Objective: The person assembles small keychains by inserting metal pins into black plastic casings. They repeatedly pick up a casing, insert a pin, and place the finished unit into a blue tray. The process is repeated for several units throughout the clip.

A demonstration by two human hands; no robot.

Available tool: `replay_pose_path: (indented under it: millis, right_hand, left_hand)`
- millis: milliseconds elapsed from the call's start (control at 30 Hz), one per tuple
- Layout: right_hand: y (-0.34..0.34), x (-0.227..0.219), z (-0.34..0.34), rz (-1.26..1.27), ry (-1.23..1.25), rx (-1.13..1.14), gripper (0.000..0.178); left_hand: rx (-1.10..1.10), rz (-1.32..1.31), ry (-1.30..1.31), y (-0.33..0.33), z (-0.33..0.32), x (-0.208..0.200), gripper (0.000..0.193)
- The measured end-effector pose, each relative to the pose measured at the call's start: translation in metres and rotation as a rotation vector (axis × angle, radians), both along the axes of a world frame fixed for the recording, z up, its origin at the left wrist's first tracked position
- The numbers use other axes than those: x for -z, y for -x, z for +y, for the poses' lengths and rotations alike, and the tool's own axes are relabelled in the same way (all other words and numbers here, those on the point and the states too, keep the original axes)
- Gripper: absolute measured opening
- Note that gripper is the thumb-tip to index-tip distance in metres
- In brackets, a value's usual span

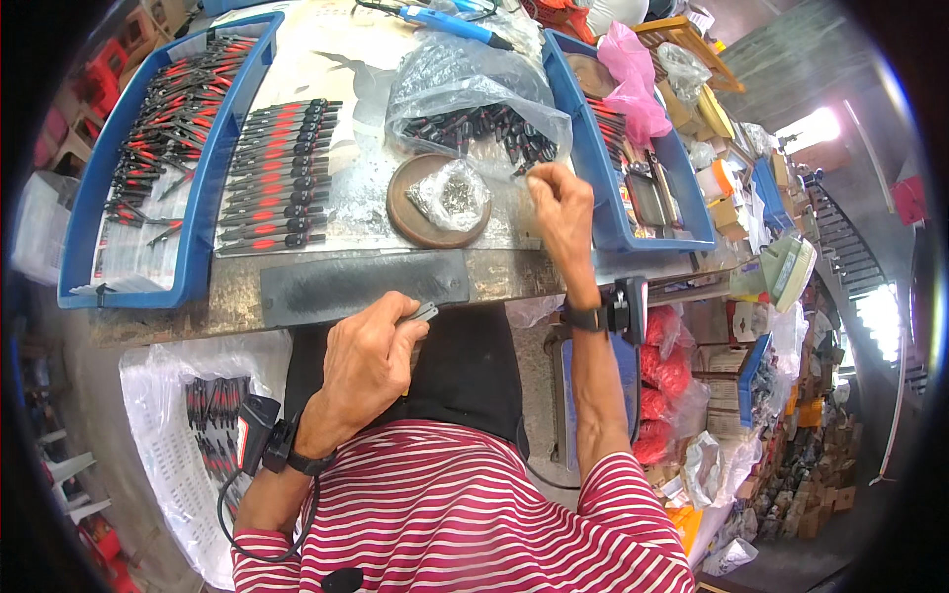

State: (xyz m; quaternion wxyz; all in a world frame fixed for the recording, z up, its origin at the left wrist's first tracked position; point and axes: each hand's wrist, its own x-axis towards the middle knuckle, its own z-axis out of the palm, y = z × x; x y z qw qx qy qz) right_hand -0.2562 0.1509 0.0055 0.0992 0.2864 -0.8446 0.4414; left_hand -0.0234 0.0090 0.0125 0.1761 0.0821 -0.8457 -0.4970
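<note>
My left hand point(368, 348) is closed in front of the table's near edge. A small flat grey metal piece point(424, 311) sticks out between its thumb and fingers. My right hand point(563, 210) is raised over the table with thumb and forefinger pinched together; what is in the pinch is too small to make out. Just beyond that hand, a clear plastic bag point(465, 84) lies with its mouth spilling small dark parts point(524, 144). Left of the right hand, a round brown dish point(400, 203) holds a plastic bag of tiny metal bits point(453, 195).
Slender red-and-black tools point(275, 188) lie in a row, left of the dish. More fill a long blue bin point(203, 222) at the left. A second blue bin point(657, 244) stands at right. Along the near edge lies a dark strip point(361, 289); a white basket point(158, 435) sits below.
</note>
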Motion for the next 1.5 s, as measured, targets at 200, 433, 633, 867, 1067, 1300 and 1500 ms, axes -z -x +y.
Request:
replay_pose_path:
  millis: [200,433,633,867,1067,1300,1500]
  right_hand:
    - [0.047,0.019,-0.005,0.342,-0.527,0.009,0.018]
    - [0.057,0.024,-0.002,0.438,-0.600,-0.038,0.019]
    - [0.021,0.000,-0.007,0.035,-0.020,-0.010,0.012]
    - [-0.082,-0.022,0.000,-0.822,0.498,-0.325,0.013]
    - [-0.124,-0.011,0.003,-0.912,0.530,-0.342,0.013]
    - [-0.136,0.003,0.009,-0.932,0.568,-0.341,0.017]
    - [-0.145,0.011,0.006,-0.953,0.649,-0.338,0.016]
  left_hand:
    - [-0.038,0.036,0.030,-0.005,-0.008,0.002,0.011]
    - [-0.049,0.046,0.029,-0.008,-0.015,0.005,0.012]
    - [-0.064,0.099,0.011,-0.009,-0.014,0.007,0.013]
    - [-0.041,0.124,-0.015,-0.012,-0.008,0.007,0.014]
    - [-0.033,0.141,0.003,-0.015,-0.003,0.013,0.014]
    - [-0.053,0.121,0.038,-0.018,0.003,0.018,0.015]
    - [-0.040,0.069,0.042,-0.019,0.005,0.019,0.014]
